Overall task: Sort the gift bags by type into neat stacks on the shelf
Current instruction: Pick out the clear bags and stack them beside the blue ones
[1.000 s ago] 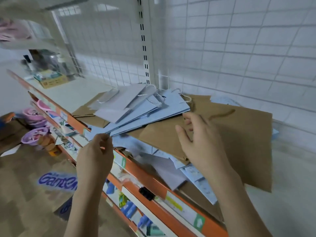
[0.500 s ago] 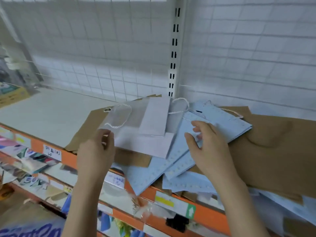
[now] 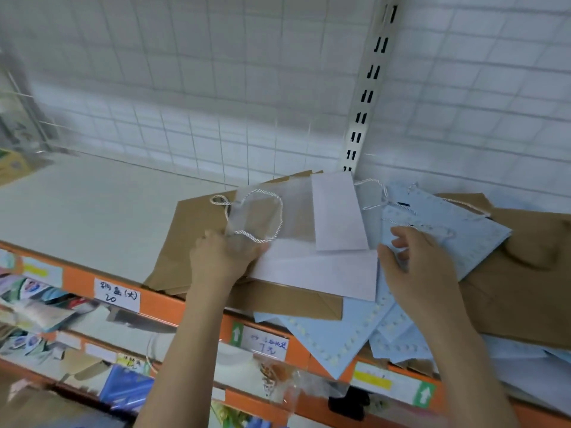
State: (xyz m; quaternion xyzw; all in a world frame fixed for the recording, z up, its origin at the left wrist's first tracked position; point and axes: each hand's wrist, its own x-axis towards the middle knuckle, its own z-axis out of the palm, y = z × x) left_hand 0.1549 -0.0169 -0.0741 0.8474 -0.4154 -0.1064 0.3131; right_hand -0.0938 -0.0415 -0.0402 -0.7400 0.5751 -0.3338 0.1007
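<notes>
The white gift bag lay flat on top of the jumble near the front edge of the shelf, and half a second earlier the left hand had only been reaching for its near-left corner; now that hand was closed on the corner, thumb over the paper just below the twisted white rope handle. So the pick had begun, and the white bags looked to be the first type pulled free. The right hand had slid in too, from resting on the blue dotted bags to curling its fingers over the white bag's right edge, half-closed, though whether it truly pinched the paper I could not tell. A second, narrower white bag sat across the first, toward the back. Under them lay a brown kraft bag on the left and a larger brown one on the right, with blue ones poking over the orange shelf lip. Every bag was folded flat, nothing inside that showed. The shelf's left half stood bare, roomy enough for stacks, by my reckoning. No pile was sorted yet.
</notes>
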